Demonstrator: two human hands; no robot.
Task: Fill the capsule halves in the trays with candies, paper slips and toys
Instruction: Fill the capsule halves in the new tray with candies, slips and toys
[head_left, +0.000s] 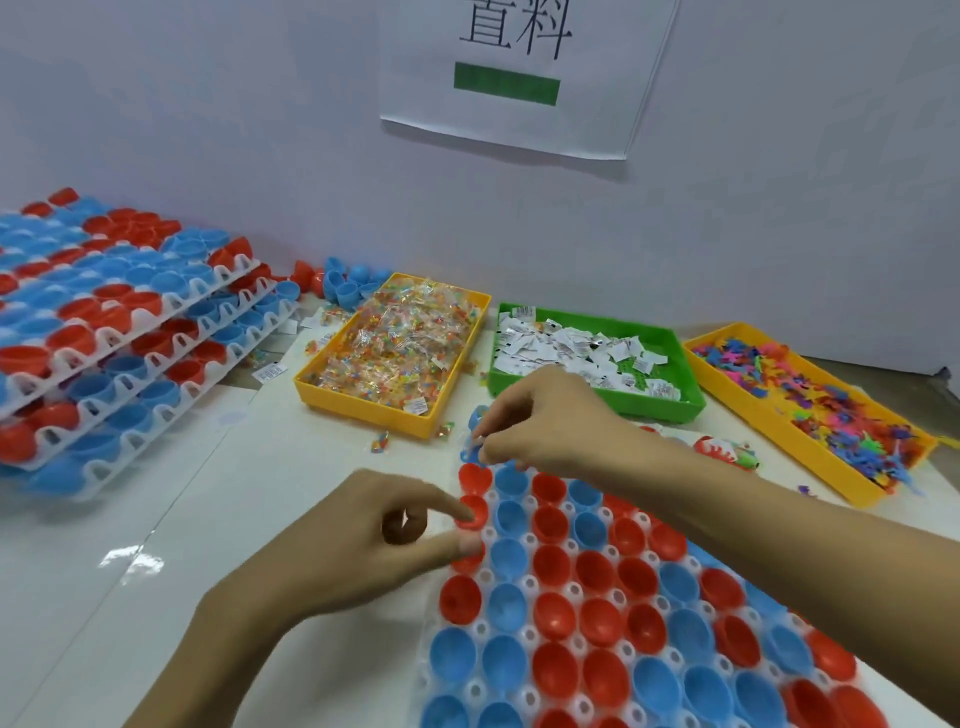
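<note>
A white tray (530, 583) of open red and blue capsule halves lies in front of me at the lower right. My left hand (384, 540) is at the tray's left edge, its index finger and thumb pinching a red capsule half (477, 506). My right hand (550, 421) hovers over the tray's far left corner and pinches a small pale piece (477, 442) that I cannot identify. Behind the tray stand a yellow bin (363, 408) of wrapped candies (400, 343), a green bin (597, 401) of paper slips (566, 348) and a yellow bin (769, 434) of small coloured toys (841, 410).
A stack of trays (130, 322) with capsule halves fills the left side. Loose capsule halves (343, 283) lie by the wall behind the candy bin. A few candies (382, 441) and slips lie scattered on the table. A paper sign (519, 67) hangs on the wall.
</note>
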